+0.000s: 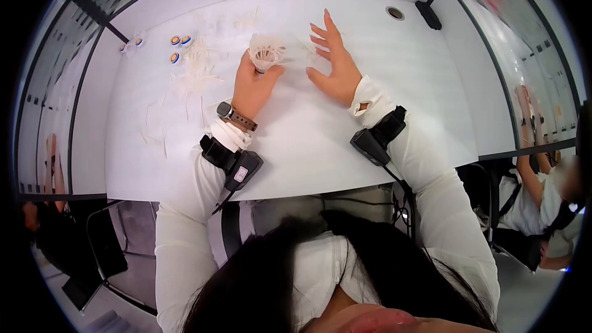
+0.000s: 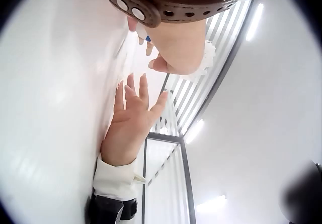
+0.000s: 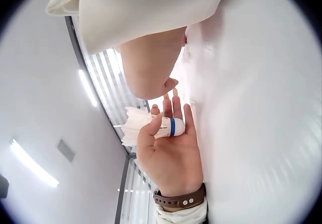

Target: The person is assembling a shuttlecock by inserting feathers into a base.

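A white feathered shuttlecock (image 1: 266,53) stands feathers up in the left hand (image 1: 254,86), above the white table. In the right wrist view the left hand (image 3: 173,158) holds the shuttlecock (image 3: 163,127) between thumb and fingers, its blue-banded cork end against the palm side. To its right, the right hand (image 1: 338,71) has its fingers spread, with nothing held in it. The left wrist view also shows the right hand (image 2: 131,126) with fingers extended, and the left hand (image 2: 178,45) hides most of the shuttlecock there.
Loose white feathers (image 1: 197,74) lie scattered left of the hands. Several cork bases (image 1: 175,58) with orange-and-blue ends sit at the left and far left. The table (image 1: 394,129) has a round hole (image 1: 395,13) at its far right, beside a black bracket (image 1: 428,16).
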Motion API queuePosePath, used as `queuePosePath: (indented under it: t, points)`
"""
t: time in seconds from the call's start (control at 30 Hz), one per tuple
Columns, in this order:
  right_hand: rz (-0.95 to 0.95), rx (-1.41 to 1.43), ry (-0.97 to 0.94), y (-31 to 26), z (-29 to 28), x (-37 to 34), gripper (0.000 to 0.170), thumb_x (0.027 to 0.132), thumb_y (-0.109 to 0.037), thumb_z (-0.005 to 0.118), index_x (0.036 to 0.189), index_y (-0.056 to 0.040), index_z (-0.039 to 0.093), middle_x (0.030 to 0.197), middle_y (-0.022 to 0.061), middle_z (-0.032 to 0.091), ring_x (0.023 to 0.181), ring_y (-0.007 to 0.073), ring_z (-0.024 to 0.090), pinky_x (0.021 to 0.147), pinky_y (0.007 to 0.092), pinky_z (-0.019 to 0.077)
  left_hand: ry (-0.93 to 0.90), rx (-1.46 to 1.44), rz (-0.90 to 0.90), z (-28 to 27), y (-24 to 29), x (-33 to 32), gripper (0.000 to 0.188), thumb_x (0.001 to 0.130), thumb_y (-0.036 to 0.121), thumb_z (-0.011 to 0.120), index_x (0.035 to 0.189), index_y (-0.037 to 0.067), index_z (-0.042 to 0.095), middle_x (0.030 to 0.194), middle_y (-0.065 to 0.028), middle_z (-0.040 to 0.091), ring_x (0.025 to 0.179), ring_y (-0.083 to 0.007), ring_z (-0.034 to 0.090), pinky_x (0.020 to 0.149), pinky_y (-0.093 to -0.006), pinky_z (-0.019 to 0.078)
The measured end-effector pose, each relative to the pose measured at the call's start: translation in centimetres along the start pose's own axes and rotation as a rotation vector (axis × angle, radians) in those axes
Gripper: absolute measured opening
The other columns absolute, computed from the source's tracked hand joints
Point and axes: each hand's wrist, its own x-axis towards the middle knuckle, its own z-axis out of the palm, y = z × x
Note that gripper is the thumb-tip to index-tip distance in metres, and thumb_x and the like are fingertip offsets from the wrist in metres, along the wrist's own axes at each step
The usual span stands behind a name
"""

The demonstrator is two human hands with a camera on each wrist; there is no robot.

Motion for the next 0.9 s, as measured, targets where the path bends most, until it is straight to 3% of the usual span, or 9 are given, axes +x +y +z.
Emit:
queuePosePath:
  t: [0.13,0.23,0.33,0.43,0.6,0.7,0.8,0.9]
  points:
    - [-0.02,-0.198,0.046,0.9,-0.2,-0.1,0.097,0.076,-0.014,0.066,0.156,-0.0106,0.011,0.147,0.0248,0.041,0.14,0.0417,0.034,0.115,0.0468,0.0297,-0.014,-0.032,-0.055,-0.4,-0.3,0.1,0.036,0.086,0.004,0.068,0.119,-0.001,0.053,0.11,-0.0059,0.063,0.096,-0.0131,0.06,0.082,-0.0286,0.0493]
    - [-0.138,-0.378,0.002,2.2,-0.2,0.0,0.077,0.077,-0.021,0.067,0.148,-0.0107,0.039,0.142,0.0224,0.047,0.139,0.0432,0.034,0.116,0.0521,0.0265,0.102,0.039,-0.037,-0.9,-0.7,0.4,0.033,0.088,0.005,0.065,0.118,-0.001,0.055,0.111,-0.0055,0.063,0.099,-0.0132,0.058,0.086,-0.029,0.0473]
    - [-0.406,-0.514,-0.199,1.7,-0.4,0.1,0.059,0.078,-0.028,0.069,0.134,-0.0111,0.057,0.14,0.0213,0.049,0.14,0.0439,0.032,0.116,0.0568,0.0229,0.241,0.061,0.045,-0.8,-0.2,0.6,0.027,0.09,0.006,0.062,0.116,-0.001,0.061,0.112,-0.0045,0.064,0.103,-0.0131,0.056,0.091,-0.0288,0.044]
    - [-0.456,-0.545,-0.294,1.0,0.5,-0.8,0.055,0.079,-0.035,0.07,0.129,-0.014,0.062,0.14,0.0208,0.049,0.142,0.0432,0.029,0.117,0.0576,0.0202,0.306,0.049,0.053,-0.7,0.1,0.8,0.027,0.09,0.008,0.062,0.116,-0.002,0.061,0.112,-0.0042,0.064,0.103,-0.0132,0.055,0.092,-0.0286,0.0424]
    - [-0.372,-0.657,-0.323,1.1,0.8,-1.0,0.06,0.088,-0.041,0.061,0.122,0.0078,0.059,0.141,0.0162,0.051,0.144,0.0327,0.03,0.12,0.0532,0.0154,0.28,-0.004,-0.001,-1.1,-0.5,1.1,0.034,0.089,0.005,0.067,0.119,-0.001,0.052,0.113,-0.0062,0.061,0.101,-0.0139,0.057,0.087,-0.0296,0.0466]
    - [-0.338,-0.658,-0.262,1.3,0.9,-1.1,0.046,0.088,-0.031,0.063,0.119,0.0034,0.063,0.133,0.0149,0.058,0.139,0.0334,0.04,0.118,0.052,0.0248,0.274,-0.011,-0.016,-1.2,-0.8,0.9,0.032,0.088,0.007,0.069,0.116,0.001,0.054,0.105,-0.0033,0.062,0.095,-0.0118,0.057,0.083,-0.028,0.0469]
    - [-0.275,-0.481,-0.054,1.6,0.6,-1.1,0.03,0.087,-0.018,0.064,0.112,-0.0009,0.069,0.12,0.013,0.066,0.124,0.0332,0.055,0.11,0.0474,0.0385,0.235,0.044,-0.018,-1.1,-0.5,0.8,0.028,0.087,0.01,0.072,0.11,0.003,0.058,0.095,0.0005,0.061,0.085,-0.0086,0.056,0.075,-0.0261,0.0461]
    - [-0.054,-0.145,0.119,0.7,0.4,-1.4,0.021,0.085,-0.01,0.065,0.104,-0.0038,0.073,0.11,0.011,0.071,0.109,0.0286,0.064,0.1,0.0403,0.047,0.224,0.082,-0.046,-0.3,0.8,0.7,0.024,0.086,0.014,0.076,0.102,0.004,0.061,0.087,0.0028,0.059,0.078,-0.0062,0.053,0.067,-0.0244,0.0439]
